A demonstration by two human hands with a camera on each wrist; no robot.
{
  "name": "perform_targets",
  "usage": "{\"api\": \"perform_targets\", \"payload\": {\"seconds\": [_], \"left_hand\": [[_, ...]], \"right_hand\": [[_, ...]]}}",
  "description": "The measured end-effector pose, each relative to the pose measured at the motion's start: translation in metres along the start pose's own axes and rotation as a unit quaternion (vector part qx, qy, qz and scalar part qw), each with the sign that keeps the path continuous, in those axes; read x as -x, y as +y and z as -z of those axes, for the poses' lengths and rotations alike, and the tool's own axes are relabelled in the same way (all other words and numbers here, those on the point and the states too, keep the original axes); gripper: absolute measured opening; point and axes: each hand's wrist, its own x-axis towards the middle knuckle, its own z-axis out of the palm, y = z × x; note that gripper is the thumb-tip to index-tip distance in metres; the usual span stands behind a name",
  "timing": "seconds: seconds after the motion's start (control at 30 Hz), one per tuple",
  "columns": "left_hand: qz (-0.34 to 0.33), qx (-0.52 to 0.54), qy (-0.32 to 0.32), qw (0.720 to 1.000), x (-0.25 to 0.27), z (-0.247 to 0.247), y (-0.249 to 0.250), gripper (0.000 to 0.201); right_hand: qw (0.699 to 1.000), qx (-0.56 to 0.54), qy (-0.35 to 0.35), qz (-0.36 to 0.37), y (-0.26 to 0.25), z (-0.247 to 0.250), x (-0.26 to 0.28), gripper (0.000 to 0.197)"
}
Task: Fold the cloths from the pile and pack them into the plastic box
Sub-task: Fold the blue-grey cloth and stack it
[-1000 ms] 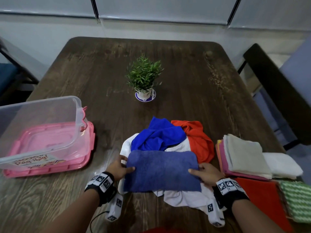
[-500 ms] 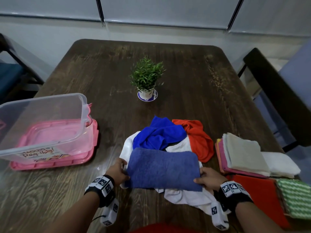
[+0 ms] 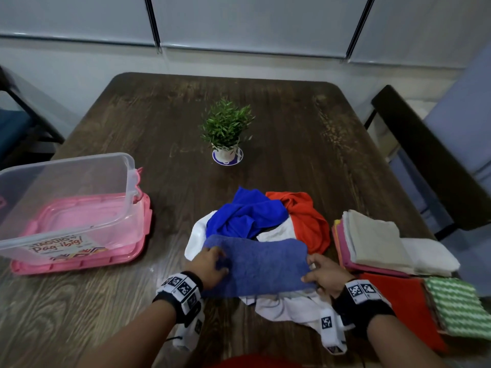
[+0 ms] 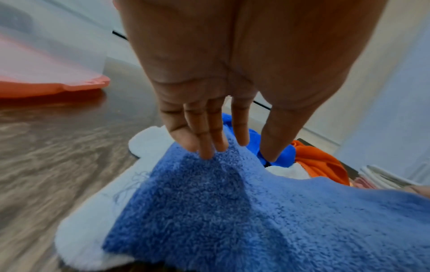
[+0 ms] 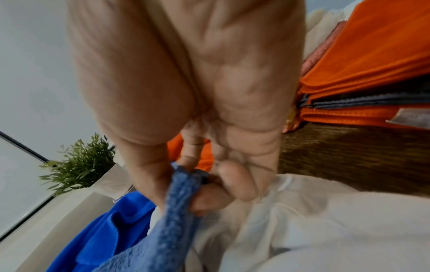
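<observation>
1. A person seated at a dark wooden desk point(image 3: 279, 123) is handling a folded periwinkle-blue towel point(image 3: 260, 264) lying on top of a loose pile of cloths point(image 3: 268, 221) near the desk's front edge.
2. The left hand point(image 3: 210, 266) is resting on the towel's left end, its fingers point(image 4: 204, 139) straight and close together, their tips pressing into the nap.
3. The right hand point(image 3: 322, 274) is gripping the towel's right end, its fingers point(image 5: 214, 191) curling under the edge and clamping the fabric against the thumb.
4. Under and behind the towel, a royal-blue cloth point(image 3: 247, 213), an orange cloth point(image 3: 305, 219) and a white cloth point(image 3: 289, 306) are lying crumpled together.
5. A clear plastic box point(image 3: 66, 200) is sitting at the desk's left side, well apart from the pile, standing on its pink lid point(image 3: 79, 258); no cloth is showing inside it, only the pink lid and a printed label seen through the walls.
6. At the right, folded cloths are lying in stacks: a beige one point(image 3: 374, 240) on pink ones, a white one point(image 3: 430, 258), a red one point(image 3: 401, 306) and a green-and-white patterned one point(image 3: 457, 306).
7. A small potted plant point(image 3: 225, 131) is standing upright near the desk's middle.
</observation>
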Motion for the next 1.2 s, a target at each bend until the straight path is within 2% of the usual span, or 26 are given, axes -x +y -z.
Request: {"api": "perform_targets", "payload": {"seconds": [0.1,0.2,0.27,0.33,0.37,0.43,0.5,0.57,0.63,0.7,0.73,0.8,0.9,1.0,1.07,1.13,1.2], "left_hand": [[-0.012,-0.006,-0.064,0.998,0.003,-0.005,-0.003,0.025],[-0.060,0.122,-0.053,0.989,0.010,-0.008,0.011,0.013],[-0.059,0.292,-0.076,0.951,0.014,-0.005,0.032,0.020],[-0.011,0.439,-0.115,0.891,0.014,-0.002,0.053,0.031],[0.010,0.487,-0.132,0.863,0.014,0.001,0.062,0.035],[0.012,0.530,-0.160,0.832,0.012,0.004,0.072,0.044],[0.000,0.536,-0.152,0.831,0.009,0.007,0.071,0.049],[-0.003,0.547,-0.123,0.828,0.004,0.006,0.058,0.045],[0.015,0.556,-0.111,0.824,0.001,0.003,0.042,0.051],[0.049,0.542,-0.089,0.834,0.003,0.001,0.030,0.033],[0.067,0.529,-0.074,0.843,0.004,0.000,0.024,0.027],[0.106,0.496,-0.023,0.861,0.003,-0.004,0.010,0.026],[0.167,0.431,0.059,0.885,0.001,-0.001,-0.013,0.022],[0.197,0.407,0.034,0.891,0.007,0.001,-0.025,0.016],[0.207,0.402,0.011,0.892,0.009,-0.003,-0.032,0.021],[0.200,0.378,0.009,0.904,0.009,-0.006,-0.034,0.027],[0.181,0.310,0.020,0.933,0.008,-0.007,-0.034,0.036]], "right_hand": [[0.997,0.016,-0.016,0.072,-0.009,-0.004,0.011,0.032],[0.988,0.034,-0.028,0.149,-0.018,-0.011,0.019,0.036],[0.978,0.048,-0.054,0.197,-0.029,-0.023,0.025,0.037],[0.963,0.065,-0.094,0.245,-0.042,-0.042,0.031,0.037],[0.954,0.080,-0.114,0.265,-0.048,-0.053,0.033,0.036],[0.940,0.119,-0.155,0.279,-0.059,-0.073,0.035,0.032],[0.940,0.121,-0.197,0.253,-0.069,-0.089,0.035,0.029],[0.953,0.048,-0.210,0.212,-0.076,-0.098,0.035,0.028],[0.963,-0.071,-0.196,0.173,-0.078,-0.101,0.033,0.031],[0.965,-0.162,-0.163,0.131,-0.079,-0.100,0.029,0.035],[0.969,-0.167,-0.136,0.119,-0.077,-0.099,0.025,0.035],[0.983,-0.116,-0.092,0.108,-0.073,-0.095,0.016,0.031],[0.992,0.030,-0.079,0.093,-0.067,-0.090,0.005,0.022],[0.979,0.164,-0.076,0.093,-0.061,-0.092,-0.003,0.013],[0.971,0.210,-0.076,0.081,-0.055,-0.096,-0.011,0.012],[0.972,0.211,-0.077,0.065,-0.048,-0.100,-0.018,0.020],[0.979,0.181,-0.078,0.053,-0.046,-0.102,-0.021,0.034]]}}
